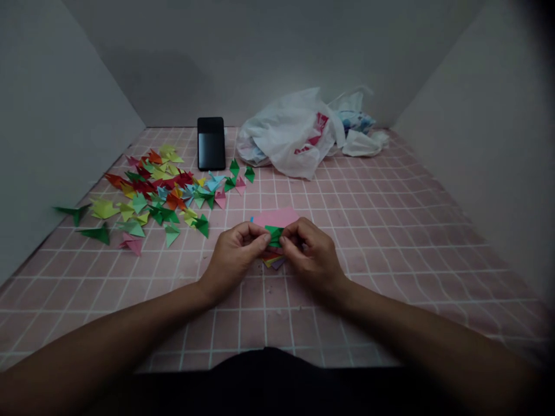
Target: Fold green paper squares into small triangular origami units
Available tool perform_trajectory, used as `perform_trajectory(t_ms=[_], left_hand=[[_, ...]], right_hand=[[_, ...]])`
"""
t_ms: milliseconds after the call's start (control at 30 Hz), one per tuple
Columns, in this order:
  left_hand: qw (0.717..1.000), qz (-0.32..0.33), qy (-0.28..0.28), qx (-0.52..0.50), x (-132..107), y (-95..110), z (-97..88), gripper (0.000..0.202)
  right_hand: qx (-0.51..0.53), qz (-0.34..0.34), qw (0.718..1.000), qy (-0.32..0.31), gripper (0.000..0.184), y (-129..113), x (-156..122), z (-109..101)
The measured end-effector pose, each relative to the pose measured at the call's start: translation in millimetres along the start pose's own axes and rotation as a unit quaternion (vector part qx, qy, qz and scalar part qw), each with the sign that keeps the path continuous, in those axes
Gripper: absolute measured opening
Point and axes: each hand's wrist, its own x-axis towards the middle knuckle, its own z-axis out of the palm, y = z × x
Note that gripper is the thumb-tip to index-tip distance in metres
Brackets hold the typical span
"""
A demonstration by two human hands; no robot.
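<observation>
A small folded piece of green paper [274, 235] is pinched between both hands at the middle of the view. My left hand [236, 254] grips its left end between thumb and fingers. On its right end, my right hand [314, 254] is closed with thumb and fingertips pressed together. Beneath the hands lies a stack of coloured paper sheets [277, 216], pink on top, with yellow, orange and purple corners poking out toward me. Part of the green paper and much of the stack are hidden by the fingers.
Many folded paper figures [162, 211] in several colours spread across the left of the pink checked tablecloth [390, 231]. Behind them a black phone [211, 144] stands near the back wall. A white plastic bag [290, 133] and crumpled packaging [359, 130] lie at the back. Walls close both sides.
</observation>
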Motion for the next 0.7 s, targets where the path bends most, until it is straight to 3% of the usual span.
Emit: perform_trajectory(t_ms=[333,700], left_hand=[[1.000,0.000,0.007,0.028,0.6,0.6,1.7,0.023],[0.999,-0.053,0.001,0.006,2.3,7.5,-0.6,0.030]], right_hand=[[0.027,0.048,0.998,-0.005,0.014,3.0,-0.1,0.1],[0.059,0.070,0.995,-0.041,0.011,1.7,1.1,-4.7]])
